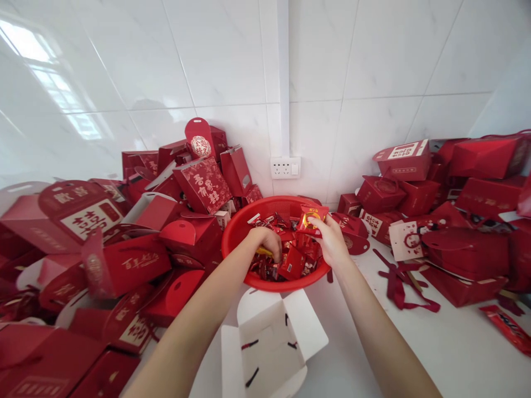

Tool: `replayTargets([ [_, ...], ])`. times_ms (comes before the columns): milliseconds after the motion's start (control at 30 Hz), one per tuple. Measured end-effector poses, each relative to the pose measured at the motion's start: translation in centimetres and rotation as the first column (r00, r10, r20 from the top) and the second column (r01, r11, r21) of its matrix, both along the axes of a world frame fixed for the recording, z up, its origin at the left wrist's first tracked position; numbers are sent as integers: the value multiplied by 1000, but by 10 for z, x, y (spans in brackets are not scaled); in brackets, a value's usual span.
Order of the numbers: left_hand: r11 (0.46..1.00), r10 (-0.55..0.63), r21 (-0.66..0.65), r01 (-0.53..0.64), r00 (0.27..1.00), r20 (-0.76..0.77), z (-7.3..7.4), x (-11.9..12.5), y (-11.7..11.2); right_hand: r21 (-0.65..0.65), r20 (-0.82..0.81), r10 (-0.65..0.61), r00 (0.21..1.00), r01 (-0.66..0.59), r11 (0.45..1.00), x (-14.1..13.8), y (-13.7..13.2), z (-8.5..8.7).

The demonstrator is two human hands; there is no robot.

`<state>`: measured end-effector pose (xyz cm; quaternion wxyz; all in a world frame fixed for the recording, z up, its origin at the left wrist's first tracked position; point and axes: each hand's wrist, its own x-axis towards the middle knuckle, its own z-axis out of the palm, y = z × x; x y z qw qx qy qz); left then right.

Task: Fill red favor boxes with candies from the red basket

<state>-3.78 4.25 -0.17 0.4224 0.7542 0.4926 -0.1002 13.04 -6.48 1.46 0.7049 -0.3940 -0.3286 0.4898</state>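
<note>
My right hand (331,237) pinches a red and gold wrapped candy packet (309,219) above the right side of the red plastic basket (237,227). My left hand (266,241) reaches down into the basket with its fingers curled among red wrapped candies (292,262). Its fingertips are partly hidden, and what they grip cannot be made out; something yellow shows beside them. In front of the basket stands an open box (271,354), white inside, its flaps folded out and short dark ribbon ends showing on its inner faces.
Red gift boxes (124,265) are heaped at the left, and more red boxes (464,249) at the right. Dark red ribbons (400,279) and a red packet (506,330) lie on the white tabletop (415,342). A wall socket (285,167) is on the tiled wall behind.
</note>
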Motion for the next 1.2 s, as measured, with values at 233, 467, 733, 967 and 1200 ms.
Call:
replayTargets([
  [233, 943, 150, 279, -183, 979, 135, 13, -5, 0, -11, -1, -2, 1000, 2, 1000, -1, -2, 3],
  [467, 824, 283, 419, -380, 918, 277, 16, -4, 2, -29, -3, 8, 1000, -8, 1000, -2, -4, 7],
  [733, 824, 302, 395, -405, 905, 298, 13, -5, 5, -31, 0, 17, 1000, -17, 999, -1, -3, 6],
  [967, 826, 327, 387, -410, 907, 264, 10, -6, 11, -20, 9, 26, 1000, -26, 999, -1, -1, 3],
  [1200, 900, 246, 301, -314, 939, 242, 0, -5, 17, -21, 9, 25, 1000, -25, 999, 0, -1, 1],
])
